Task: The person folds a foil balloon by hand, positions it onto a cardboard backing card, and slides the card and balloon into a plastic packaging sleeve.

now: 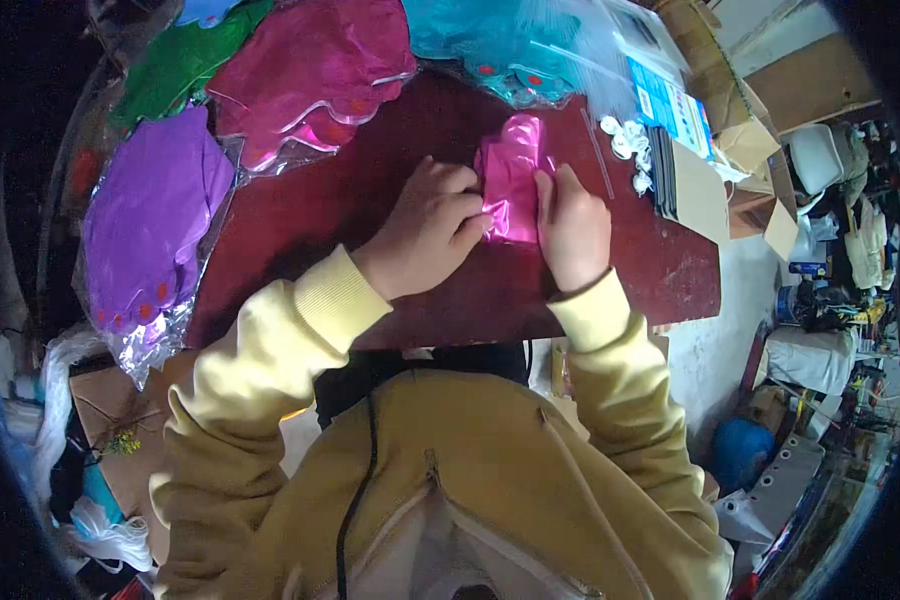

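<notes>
A shiny pink folded piece of film or foil point(513, 180) lies upright in front of me on the dark red tabletop point(310, 250). My left hand point(425, 225) is closed on its left edge, the fingers curled and the thumb pressing near the lower left corner. At the right edge, my right hand point(575, 230) pinches the same pink piece between thumb and curled fingers. Its lower part is creased and catches the light. The undersides of my fingers are hidden.
Clear bags of purple point(155, 215), crimson point(315, 70), green point(190, 62) and teal point(500, 45) pieces lie along the left and back. At the right are thin clear sticks point(598, 150), small white round parts point(625, 142), dark flat strips point(662, 170) and an open cardboard box point(755, 145).
</notes>
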Demonstrator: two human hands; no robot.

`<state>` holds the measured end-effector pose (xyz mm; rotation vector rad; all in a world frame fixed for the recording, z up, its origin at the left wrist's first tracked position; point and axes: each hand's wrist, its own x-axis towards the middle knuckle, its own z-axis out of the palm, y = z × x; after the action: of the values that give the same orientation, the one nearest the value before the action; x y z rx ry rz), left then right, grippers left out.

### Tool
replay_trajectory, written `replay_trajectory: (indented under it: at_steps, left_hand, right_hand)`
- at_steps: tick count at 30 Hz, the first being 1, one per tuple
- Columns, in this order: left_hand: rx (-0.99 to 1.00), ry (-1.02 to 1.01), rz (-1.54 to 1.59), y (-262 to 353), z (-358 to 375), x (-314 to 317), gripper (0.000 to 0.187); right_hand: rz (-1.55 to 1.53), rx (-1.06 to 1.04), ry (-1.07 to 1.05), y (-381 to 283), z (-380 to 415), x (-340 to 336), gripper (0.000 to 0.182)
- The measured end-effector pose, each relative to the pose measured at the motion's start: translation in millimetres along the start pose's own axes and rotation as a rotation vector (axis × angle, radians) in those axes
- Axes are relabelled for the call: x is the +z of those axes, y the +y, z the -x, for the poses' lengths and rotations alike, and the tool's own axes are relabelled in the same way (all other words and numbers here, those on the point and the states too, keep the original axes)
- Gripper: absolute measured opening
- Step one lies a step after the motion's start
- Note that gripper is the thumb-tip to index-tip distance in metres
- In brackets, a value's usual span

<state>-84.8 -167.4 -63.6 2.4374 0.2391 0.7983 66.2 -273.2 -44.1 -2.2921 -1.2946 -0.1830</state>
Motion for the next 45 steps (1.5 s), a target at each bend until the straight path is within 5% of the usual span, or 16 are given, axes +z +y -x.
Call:
replay_trajectory:
  at_steps: [3, 14, 18, 24, 28, 31, 34, 37, 38, 41, 45]
  left_hand:
    - [-0.009, 0.07, -0.068, 3.3, -2.4, 2.0, 0.014]
    - [-0.124, 0.029, -0.324, 14.7, -2.1, -7.0, 0.019]
    - [-0.076, 0.163, -0.402, 19.6, -4.4, -4.2, 0.03]
    - [-0.045, -0.089, -0.486, 15.5, 2.3, 2.0, 0.038]
    - [-0.081, -0.129, -0.546, 17.5, 2.3, 2.0, 0.038]
    - [-0.084, -0.131, -0.532, 17.9, 1.7, 0.9, 0.039]
    - [-0.097, -0.105, -0.477, 8.7, -4.5, -7.9, 0.042]
    - [-0.497, 0.171, 0.36, -7.0, -19.7, -26.1, 0.036]
    - [-0.499, 0.184, 0.353, -11.5, -22.5, -31.6, 0.036]
    - [-0.524, -0.176, 0.456, -24.4, -32.5, -46.3, 0.03]
    - [-0.509, -0.184, 0.508, -20.0, -31.1, -49.9, 0.028]
  right_hand:
    - [0.296, 0.068, -0.045, -11.5, -6.1, 2.6, 0.032]
    - [0.378, 0.038, -0.064, -2.7, -9.6, 11.8, 0.034]
    - [0.39, 0.049, -0.083, -2.6, -10.6, 11.3, 0.035]
    - [0.355, 0.073, -0.13, -2.1, -20.4, 3.5, 0.037]
    - [0.251, 0.099, -0.116, 18.9, -35.9, 2.1, 0.027]
    - [-0.346, -0.132, -0.374, 49.4, -54.8, 9.8, 0.023]
    - [-0.639, -0.082, -0.441, 30.8, -55.9, -14.6, 0.014]
    - [-0.869, -0.043, -0.482, 16.4, -46.1, -19.4, 0.012]
    - [-0.949, -0.012, -0.481, 12.7, -41.4, -18.6, 0.012]
    - [-1.081, 0.027, -0.497, 1.4, -38.0, -16.4, 0.012]
    - [-1.165, 0.04, -0.546, 10.2, -39.3, -4.9, 0.013]
